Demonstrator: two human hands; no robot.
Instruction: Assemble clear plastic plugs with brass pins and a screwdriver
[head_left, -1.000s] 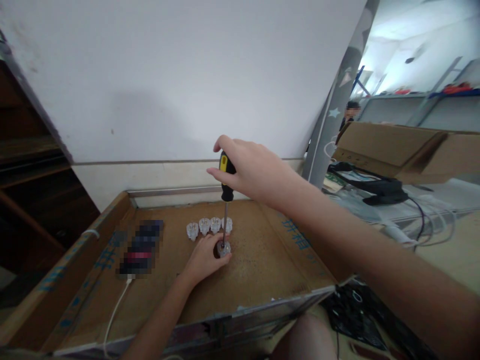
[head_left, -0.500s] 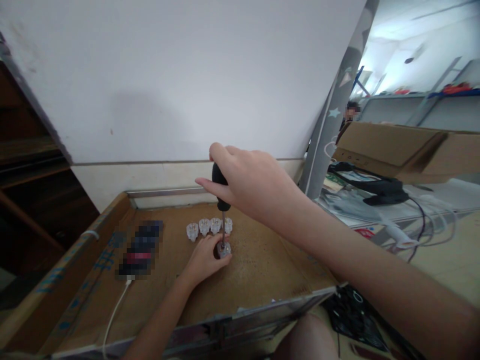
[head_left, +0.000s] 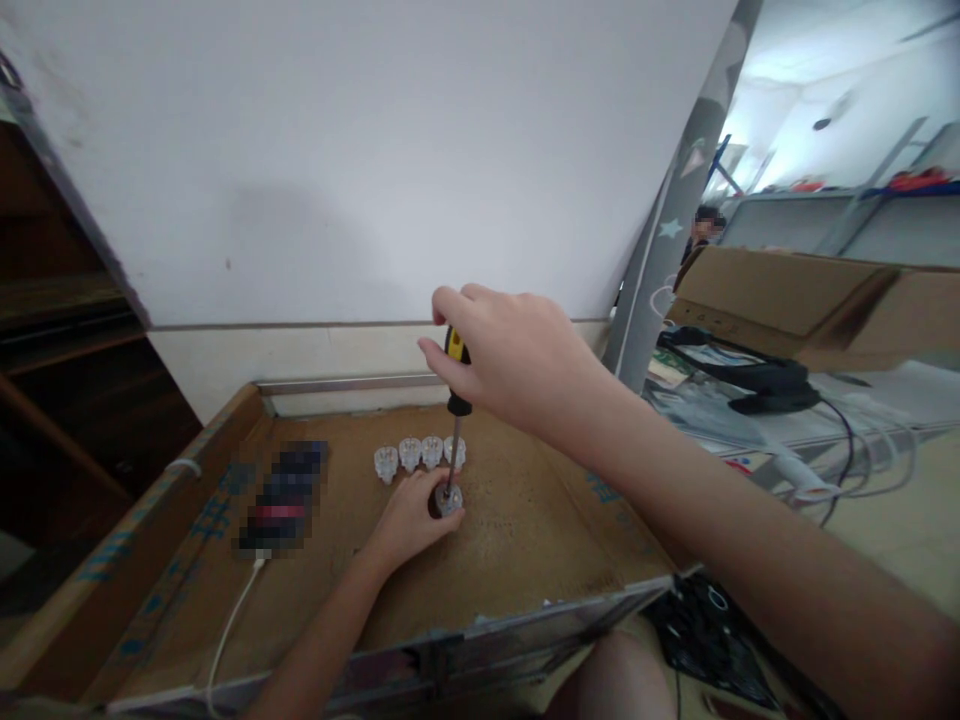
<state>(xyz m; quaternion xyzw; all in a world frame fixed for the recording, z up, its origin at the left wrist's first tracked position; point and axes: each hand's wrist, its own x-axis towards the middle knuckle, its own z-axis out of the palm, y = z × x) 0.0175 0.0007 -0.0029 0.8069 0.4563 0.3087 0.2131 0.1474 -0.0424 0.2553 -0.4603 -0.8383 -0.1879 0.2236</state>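
Observation:
My right hand (head_left: pixel 499 345) is closed around the handle of a black and yellow screwdriver (head_left: pixel 458 405), held nearly upright with a slight lean to the right. Its metal shaft runs down into a small clear plastic plug part (head_left: pixel 451 500) on the cardboard-covered surface. My left hand (head_left: pixel 416 515) pinches that part between thumb and fingers, keeping it against the surface. Just beyond sit several similar clear plug parts (head_left: pixel 409 453) in a row, with metal pins on top. The screwdriver's tip is hidden inside the part.
A phone (head_left: pixel 283 495) with a white cable (head_left: pixel 238 610) lies at the left. A raised wooden rim (head_left: pixel 150 520) borders the cardboard top (head_left: pixel 525 540). Rightward stand a patterned post (head_left: pixel 667 220), an open cardboard box (head_left: pixel 780 300) and a cluttered table. Another person (head_left: pixel 705 228) is in the background.
The screwdriver handle has turned, showing yellow where it was black, and its top has tipped slightly right. My right hand has shifted a little right; my left hand keeps its grip.

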